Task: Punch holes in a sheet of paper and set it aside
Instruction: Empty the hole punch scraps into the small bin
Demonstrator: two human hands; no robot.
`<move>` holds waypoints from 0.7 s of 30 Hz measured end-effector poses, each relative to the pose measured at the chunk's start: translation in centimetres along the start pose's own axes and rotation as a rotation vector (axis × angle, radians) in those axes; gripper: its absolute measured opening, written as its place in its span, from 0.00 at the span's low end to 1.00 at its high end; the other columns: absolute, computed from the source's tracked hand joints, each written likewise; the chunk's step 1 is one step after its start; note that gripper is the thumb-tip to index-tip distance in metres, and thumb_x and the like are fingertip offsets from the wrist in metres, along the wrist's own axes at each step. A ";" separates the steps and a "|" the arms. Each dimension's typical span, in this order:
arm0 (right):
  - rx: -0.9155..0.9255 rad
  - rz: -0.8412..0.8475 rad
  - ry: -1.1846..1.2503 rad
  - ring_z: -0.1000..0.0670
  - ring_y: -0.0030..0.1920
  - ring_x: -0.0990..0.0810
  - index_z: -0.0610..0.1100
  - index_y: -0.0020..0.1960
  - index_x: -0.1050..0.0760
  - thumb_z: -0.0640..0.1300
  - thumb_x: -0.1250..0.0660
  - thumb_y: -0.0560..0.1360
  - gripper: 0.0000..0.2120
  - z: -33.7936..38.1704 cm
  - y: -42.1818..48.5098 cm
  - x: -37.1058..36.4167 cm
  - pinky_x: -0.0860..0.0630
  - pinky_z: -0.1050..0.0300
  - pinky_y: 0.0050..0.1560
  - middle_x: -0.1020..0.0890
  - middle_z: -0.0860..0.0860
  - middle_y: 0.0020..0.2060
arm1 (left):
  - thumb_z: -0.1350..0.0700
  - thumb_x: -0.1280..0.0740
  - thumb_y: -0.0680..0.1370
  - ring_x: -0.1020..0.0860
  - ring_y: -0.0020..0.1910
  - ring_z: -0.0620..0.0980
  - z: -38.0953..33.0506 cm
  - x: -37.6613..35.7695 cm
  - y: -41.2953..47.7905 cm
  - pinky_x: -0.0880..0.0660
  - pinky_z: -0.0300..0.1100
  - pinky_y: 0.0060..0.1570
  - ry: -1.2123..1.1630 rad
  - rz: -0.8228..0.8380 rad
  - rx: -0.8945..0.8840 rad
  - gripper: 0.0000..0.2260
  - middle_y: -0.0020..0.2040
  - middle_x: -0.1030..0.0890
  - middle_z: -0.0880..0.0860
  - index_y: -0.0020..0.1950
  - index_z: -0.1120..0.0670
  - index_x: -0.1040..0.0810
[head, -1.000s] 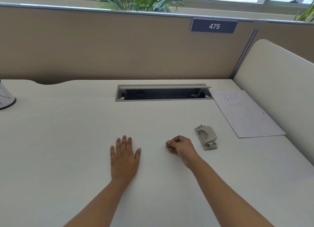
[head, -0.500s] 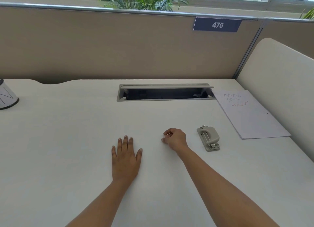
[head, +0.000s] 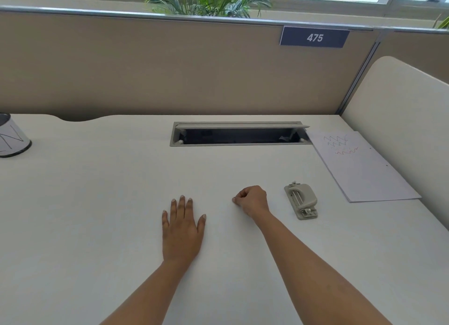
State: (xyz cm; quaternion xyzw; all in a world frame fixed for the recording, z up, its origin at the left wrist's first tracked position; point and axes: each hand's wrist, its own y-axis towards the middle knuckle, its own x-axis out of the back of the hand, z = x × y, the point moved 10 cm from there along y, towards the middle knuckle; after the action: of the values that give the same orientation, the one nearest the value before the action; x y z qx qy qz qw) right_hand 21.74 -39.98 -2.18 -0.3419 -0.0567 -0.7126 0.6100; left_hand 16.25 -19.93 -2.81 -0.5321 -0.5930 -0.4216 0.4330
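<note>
Paper [head: 362, 166] lies untouched at right; left hand [head: 182, 230] flat, right hand [head: 252, 200] curled empty. Next: fetch paper, then hole punch [head: 302, 199].

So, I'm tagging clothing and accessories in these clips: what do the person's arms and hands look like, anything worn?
Nothing worn shows. Both forearms are bare from the bottom edge of the picture up to the wrists, with no sleeves in view. The left hand and right hand carry no gloves, and no rings, watch or bracelets can be seen. The fingernails are short and look unpainted.
</note>
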 end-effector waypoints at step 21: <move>-0.338 0.248 1.191 0.45 0.40 0.20 0.32 0.41 0.26 0.33 0.45 0.77 0.11 -1.1 -5.4 -1.6 0.19 0.60 0.31 0.21 0.38 0.39 | 0.44 0.49 0.80 0.54 0.77 0.49 0.4 -0.1 0.4 0.58 0.47 0.74 -0.078 0.041 -0.016 0.26 0.78 0.49 0.50 0.76 0.53 0.48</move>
State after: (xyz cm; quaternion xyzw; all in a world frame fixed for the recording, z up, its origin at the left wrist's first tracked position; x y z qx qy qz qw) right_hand 16.38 -37.90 -2.08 0.0177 0.4462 -0.7038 0.5524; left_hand 16.67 -19.58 -3.00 -0.5636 -0.5951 -0.3962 0.4138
